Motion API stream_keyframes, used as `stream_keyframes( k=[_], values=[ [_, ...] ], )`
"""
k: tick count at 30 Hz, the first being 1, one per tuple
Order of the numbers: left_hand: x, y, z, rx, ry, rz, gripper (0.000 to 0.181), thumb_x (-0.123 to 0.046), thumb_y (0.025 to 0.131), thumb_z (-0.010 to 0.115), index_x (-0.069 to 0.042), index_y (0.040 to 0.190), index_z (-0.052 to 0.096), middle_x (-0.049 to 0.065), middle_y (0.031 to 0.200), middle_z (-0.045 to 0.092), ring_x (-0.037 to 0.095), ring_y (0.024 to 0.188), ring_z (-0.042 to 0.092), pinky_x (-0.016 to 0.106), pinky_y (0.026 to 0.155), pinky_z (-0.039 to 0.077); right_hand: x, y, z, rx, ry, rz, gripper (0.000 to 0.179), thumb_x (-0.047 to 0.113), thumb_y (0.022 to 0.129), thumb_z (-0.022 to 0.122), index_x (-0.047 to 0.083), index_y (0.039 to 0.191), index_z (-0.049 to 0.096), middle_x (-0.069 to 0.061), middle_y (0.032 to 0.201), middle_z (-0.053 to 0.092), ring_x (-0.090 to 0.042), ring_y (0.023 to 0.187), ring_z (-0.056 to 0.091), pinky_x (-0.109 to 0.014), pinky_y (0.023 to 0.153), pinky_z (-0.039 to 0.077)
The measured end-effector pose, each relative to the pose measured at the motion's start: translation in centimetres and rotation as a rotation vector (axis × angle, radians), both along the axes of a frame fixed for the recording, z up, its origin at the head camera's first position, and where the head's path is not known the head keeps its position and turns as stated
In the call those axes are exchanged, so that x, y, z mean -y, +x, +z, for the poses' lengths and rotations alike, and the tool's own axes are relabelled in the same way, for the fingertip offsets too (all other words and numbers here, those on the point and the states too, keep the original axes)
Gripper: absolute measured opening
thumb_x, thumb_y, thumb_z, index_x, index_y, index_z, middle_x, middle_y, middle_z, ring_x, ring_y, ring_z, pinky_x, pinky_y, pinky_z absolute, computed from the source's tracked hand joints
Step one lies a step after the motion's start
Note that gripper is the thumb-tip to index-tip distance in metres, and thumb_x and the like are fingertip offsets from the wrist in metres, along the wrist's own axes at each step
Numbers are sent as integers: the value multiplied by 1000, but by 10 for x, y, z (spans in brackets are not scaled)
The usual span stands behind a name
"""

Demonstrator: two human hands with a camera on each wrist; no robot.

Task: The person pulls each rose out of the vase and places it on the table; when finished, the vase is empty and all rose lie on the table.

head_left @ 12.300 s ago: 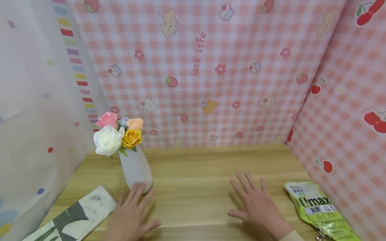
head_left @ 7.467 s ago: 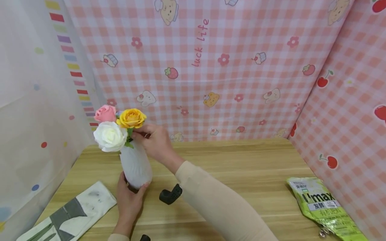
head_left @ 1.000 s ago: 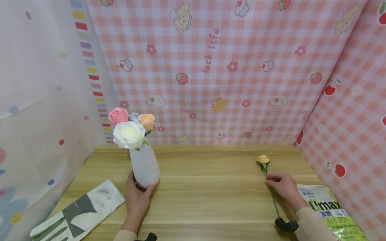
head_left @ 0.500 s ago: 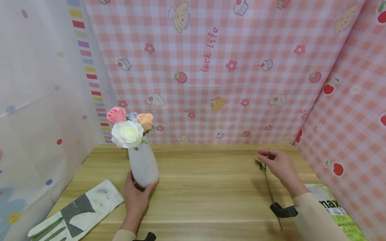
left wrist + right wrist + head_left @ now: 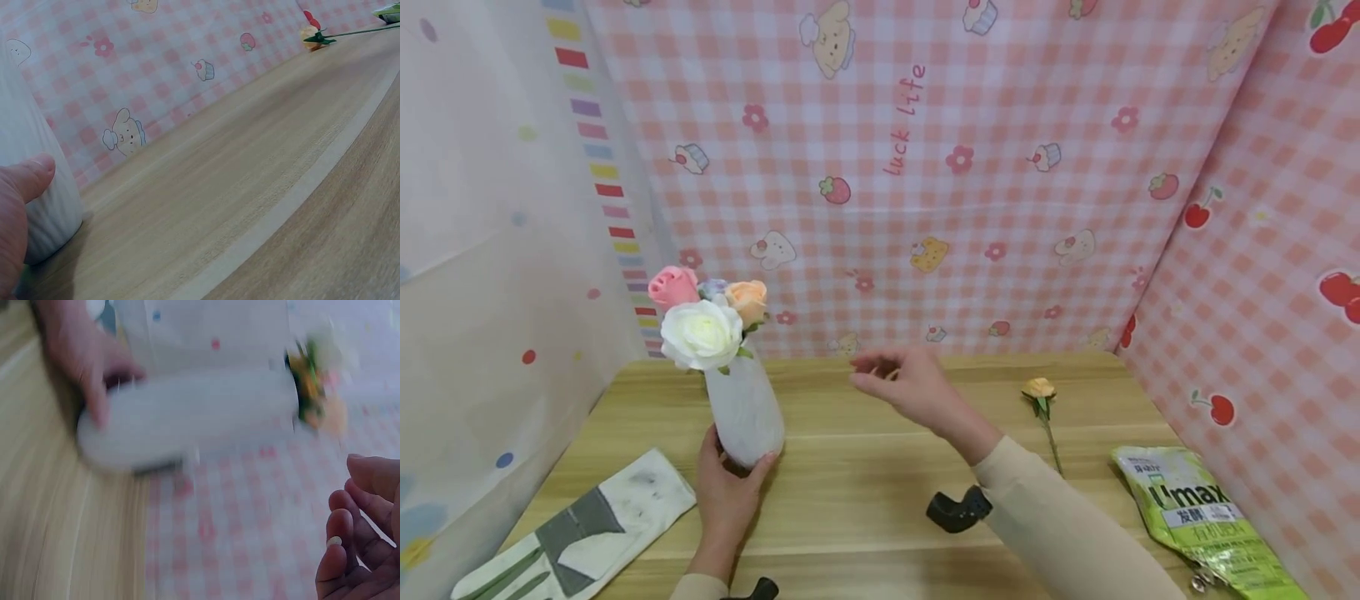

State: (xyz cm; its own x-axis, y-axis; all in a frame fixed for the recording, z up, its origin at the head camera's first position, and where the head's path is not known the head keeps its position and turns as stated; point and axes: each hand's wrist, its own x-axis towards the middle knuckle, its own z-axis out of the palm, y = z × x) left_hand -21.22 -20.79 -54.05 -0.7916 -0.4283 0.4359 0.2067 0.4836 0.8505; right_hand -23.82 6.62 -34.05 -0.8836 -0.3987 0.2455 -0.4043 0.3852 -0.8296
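At the left of the head view stands a white vase [image 5: 747, 412], tilted in the picture. In it are a white rose [image 5: 702, 333], a pink rose [image 5: 674, 287], a peach rose [image 5: 747, 302] and a small bluish bloom. My left hand [image 5: 727, 498] grips the vase low down, thumb on its near side. To the right of the vase my right hand [image 5: 910, 385] hovers above the table, fingers loosely bent, holding nothing. A single yellow rose [image 5: 1040, 389] lies on the table at the right, its lower stem hidden by my sleeve.
A white and grey glove [image 5: 591, 525] lies at the front left. A green printed bag [image 5: 1206, 521] lies at the right, a small shiny metal item [image 5: 1202, 578] beside it. Patterned cloth walls [image 5: 880, 283] border the wooden table [image 5: 850, 483].
The yellow rose came out of the vase and was laid at the right. My right hand has let go and moved left toward the vase; my left hand keeps its grip.
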Motion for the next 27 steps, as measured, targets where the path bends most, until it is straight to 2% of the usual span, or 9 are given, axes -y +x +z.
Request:
stream_keyframes(
  k=[5, 9, 11, 17, 20, 24, 27],
  values=[
    [-1, 0, 2, -12, 12, -6, 90, -14, 69, 87, 2, 142, 37, 21, 132, 49, 30, 116, 49, 36, 89, 42, 59, 3, 10, -64, -50, 93, 20, 24, 88, 72, 15, 106, 74, 7, 89, 68, -11, 75, 61, -26, 53, 52],
    [-1, 1, 2, -18, 25, 8, 90, -14, 69, 88, 2, 142, 38, 20, 133, 49, 30, 118, 49, 37, 91, 41, 94, 1, 13, -106, -80, 113, 22, 24, 87, 73, 11, 106, 74, 10, 86, 67, -6, 70, 60, -23, 50, 51],
    [-2, 2, 2, -17, 39, 16, 89, -13, 70, 87, 1, 142, 38, 20, 133, 49, 31, 118, 49, 35, 91, 41, 107, 0, 13, -120, -86, 99, 24, 26, 86, 74, 12, 105, 74, 13, 86, 66, -4, 69, 59, -21, 52, 52],
    [-1, 5, 1, -29, 82, 25, 84, -12, 71, 86, 2, 141, 42, 20, 130, 51, 28, 118, 49, 19, 88, 42, 132, -4, 13, -173, -68, 8, 23, 27, 83, 77, 16, 103, 75, 13, 85, 66, -1, 67, 59, -18, 54, 52],
    [-1, 6, 2, -51, 85, 31, 83, -11, 70, 86, 3, 140, 43, 19, 129, 51, 27, 118, 49, 28, 91, 45, 139, -6, 12, -186, -41, -28, 24, 28, 82, 77, 17, 104, 75, 13, 86, 68, 1, 67, 57, -16, 52, 51],
    [-2, 8, 5, -93, 55, 43, 82, -10, 70, 87, 3, 138, 45, 20, 130, 51, 30, 119, 49, 46, 92, 47, 144, -8, 12, -138, -41, -30, 25, 25, 82, 78, 17, 106, 75, 12, 84, 68, -1, 68, 57, -17, 53, 51],
    [-1, 8, 4, -142, -4, 67, 81, -10, 68, 87, 3, 137, 47, 21, 130, 51, 31, 119, 49, 49, 91, 47, 147, -8, 13, -119, -41, -27, 24, 22, 82, 78, 17, 106, 75, 12, 83, 67, -2, 69, 57, -17, 54, 50]
  ],
)
